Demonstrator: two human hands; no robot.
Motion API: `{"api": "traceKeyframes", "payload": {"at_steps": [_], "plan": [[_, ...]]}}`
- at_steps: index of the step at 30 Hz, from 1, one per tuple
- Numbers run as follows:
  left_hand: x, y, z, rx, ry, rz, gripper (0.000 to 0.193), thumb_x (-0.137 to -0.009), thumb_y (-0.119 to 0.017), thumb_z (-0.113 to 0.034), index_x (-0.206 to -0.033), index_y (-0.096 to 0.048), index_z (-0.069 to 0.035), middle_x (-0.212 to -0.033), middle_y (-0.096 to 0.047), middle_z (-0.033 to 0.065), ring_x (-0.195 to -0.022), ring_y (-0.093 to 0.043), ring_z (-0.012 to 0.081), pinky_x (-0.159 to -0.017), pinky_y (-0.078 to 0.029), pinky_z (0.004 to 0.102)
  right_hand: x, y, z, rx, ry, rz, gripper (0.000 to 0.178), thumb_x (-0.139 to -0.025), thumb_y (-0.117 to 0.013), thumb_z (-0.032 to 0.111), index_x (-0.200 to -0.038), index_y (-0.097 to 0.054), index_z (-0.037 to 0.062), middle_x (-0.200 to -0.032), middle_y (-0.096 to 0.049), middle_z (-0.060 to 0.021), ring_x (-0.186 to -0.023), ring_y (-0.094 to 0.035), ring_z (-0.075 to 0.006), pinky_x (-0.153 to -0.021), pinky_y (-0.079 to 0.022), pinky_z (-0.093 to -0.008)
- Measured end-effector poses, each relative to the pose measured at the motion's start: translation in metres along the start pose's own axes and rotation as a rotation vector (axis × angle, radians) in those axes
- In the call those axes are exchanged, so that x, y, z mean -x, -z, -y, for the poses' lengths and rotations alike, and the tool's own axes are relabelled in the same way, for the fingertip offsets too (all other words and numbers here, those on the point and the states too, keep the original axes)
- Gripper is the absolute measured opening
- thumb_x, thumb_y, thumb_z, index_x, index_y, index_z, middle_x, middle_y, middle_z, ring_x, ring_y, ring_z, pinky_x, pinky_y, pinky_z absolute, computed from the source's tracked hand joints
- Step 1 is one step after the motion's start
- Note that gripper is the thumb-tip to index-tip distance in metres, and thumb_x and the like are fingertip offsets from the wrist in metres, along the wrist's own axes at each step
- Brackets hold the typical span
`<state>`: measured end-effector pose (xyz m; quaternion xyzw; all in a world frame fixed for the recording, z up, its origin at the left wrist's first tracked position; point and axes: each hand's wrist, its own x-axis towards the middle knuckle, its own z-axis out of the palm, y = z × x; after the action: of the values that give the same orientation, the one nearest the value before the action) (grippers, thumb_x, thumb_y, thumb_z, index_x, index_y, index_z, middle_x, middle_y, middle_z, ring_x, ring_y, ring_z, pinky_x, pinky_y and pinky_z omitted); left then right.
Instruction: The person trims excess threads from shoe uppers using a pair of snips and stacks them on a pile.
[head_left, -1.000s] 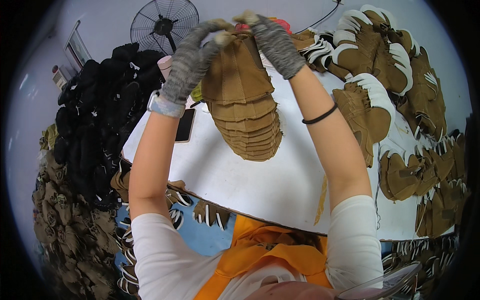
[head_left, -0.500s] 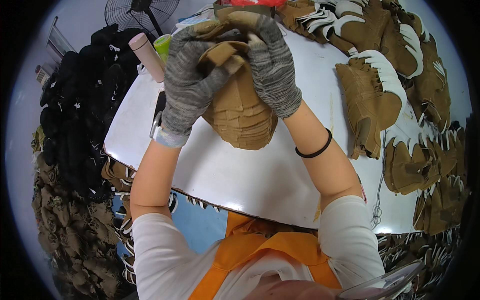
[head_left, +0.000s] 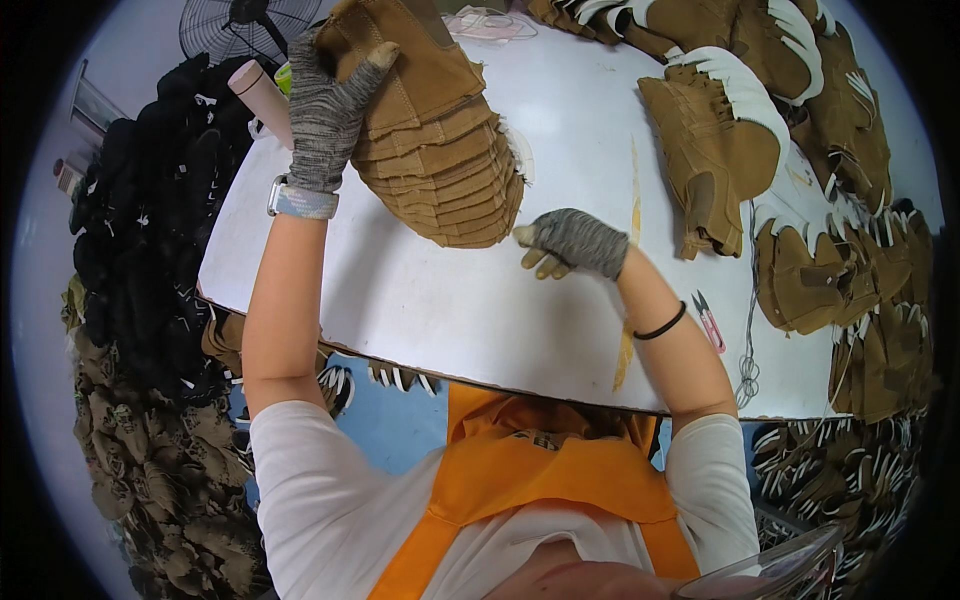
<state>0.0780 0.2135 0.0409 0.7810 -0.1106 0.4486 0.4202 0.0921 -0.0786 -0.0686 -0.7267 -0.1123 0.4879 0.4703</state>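
A nested stack of brown suede-like shoe uppers (head_left: 440, 150) hangs tilted over the white table. My left hand (head_left: 340, 110), in a grey knit glove, grips its upper left side, thumb across the front and fingers partly hidden behind. White edging shows at the stack's right side. Past the stack's lower end, my right hand (head_left: 575, 243), gloved alike, hovers apart from it. Its fingers are loosely bent and spread a little, and nothing shows in them.
On the white table (head_left: 460, 310) lie pink-handled thread snips (head_left: 709, 322) and a dark cord (head_left: 748, 365). More stacks of brown uppers (head_left: 700, 160) line the right side. A pale pink bottle (head_left: 262, 100) and a fan (head_left: 245, 25) stand far left. Black pieces (head_left: 150, 220) pile up at left.
Both hands held the stack before. My right hand has let go and moved down and right. My left hand has swung the stack slightly left, turning its side into view.
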Motion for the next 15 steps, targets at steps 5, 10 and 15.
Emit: {"api": "traceKeyframes", "payload": {"at_steps": [5,10,15], "plan": [[0.000,-0.006,-0.010,0.052,0.013,0.021,0.070,-0.072,-0.082,-0.039,-0.120,-0.045,-0.005,-0.115,-0.055,0.0136,-0.106,-0.055,0.0225,-0.093,-0.048,0.0350,-0.027,-0.024,-0.025,-0.073,0.214,-0.122,0.051,-0.083,-0.070,0.040,-0.108,-0.061,-0.0028,-0.093,-0.067,-0.0091,-0.078,-0.065,-0.0158,-0.064,-0.054,-0.0264],[-0.031,0.027,0.061,0.109,0.079,-0.002,0.067,-0.076,-0.079,-0.037,-0.121,-0.043,-0.003,-0.118,-0.055,0.0139,-0.104,-0.055,0.0207,-0.090,-0.047,0.0330,-0.012,-0.058,-0.024,0.332,0.468,-0.592,0.077,-0.075,-0.076,0.037,-0.135,-0.040,0.0057,-0.118,-0.056,-0.0189,-0.106,-0.059,-0.0253,-0.091,-0.048,-0.0360],[-0.029,0.056,0.067,0.233,0.319,-0.103,0.079,-0.079,-0.075,-0.043,-0.132,-0.032,-0.005,-0.125,-0.048,0.0135,-0.110,-0.051,0.0222,-0.093,-0.046,0.0346,-0.033,-0.069,0.003,0.941,0.806,-1.331,0.093,-0.073,-0.077,0.021,-0.148,-0.022,0.0179,-0.132,-0.045,-0.0243,-0.122,-0.047,-0.0361,-0.104,-0.038,-0.0419]]}}
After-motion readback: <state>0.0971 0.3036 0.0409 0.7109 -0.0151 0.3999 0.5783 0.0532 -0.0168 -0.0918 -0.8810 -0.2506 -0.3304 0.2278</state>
